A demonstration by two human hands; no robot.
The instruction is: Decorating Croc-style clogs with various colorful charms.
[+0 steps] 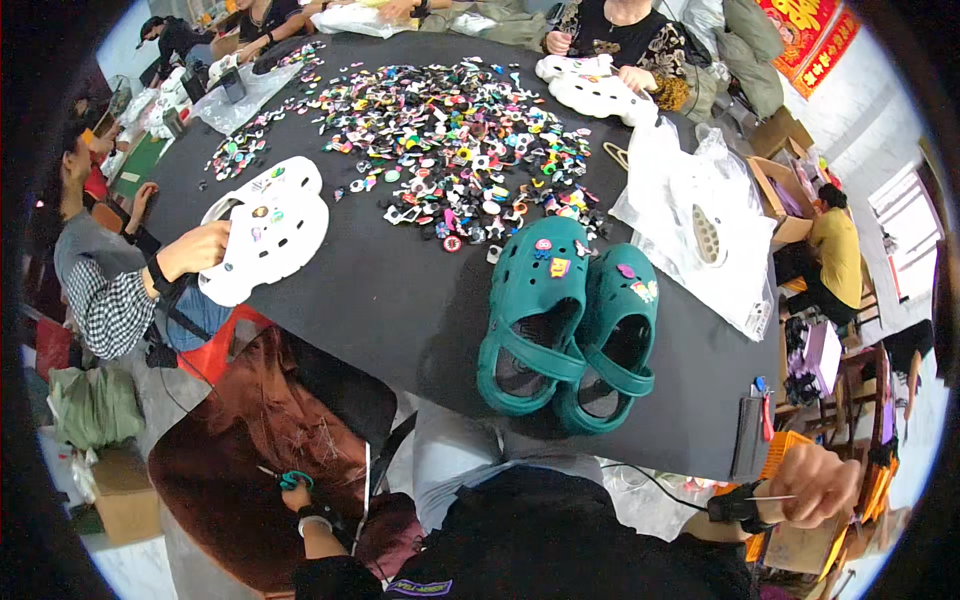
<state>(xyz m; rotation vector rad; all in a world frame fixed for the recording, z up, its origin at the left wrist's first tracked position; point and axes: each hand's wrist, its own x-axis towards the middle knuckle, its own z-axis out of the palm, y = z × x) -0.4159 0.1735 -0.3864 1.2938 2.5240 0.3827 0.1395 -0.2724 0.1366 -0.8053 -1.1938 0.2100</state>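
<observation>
My left hand [303, 497] is low at the left, closed round the green handles of a pair of scissors [292, 479] above brown cloth. Off the table's right corner is my right hand [818, 484], its fingers curled together; a thin pale strip shows at it, too small to name. Before me on the black table [400, 320] stands a pair of teal clogs, the left clog [540, 262] and the right clog [622, 290], toes pointing away. Both carry small colourful charms on their toes. Neither hand touches them.
A wide heap of colourful shoe charms [450, 140] covers the table's middle. Co-workers handle white clogs [272, 235] at the left and more white clogs [590, 88] at the far side. Clear plastic bags [690, 220] lie at the right. A dark case [749, 432] lies near the right corner.
</observation>
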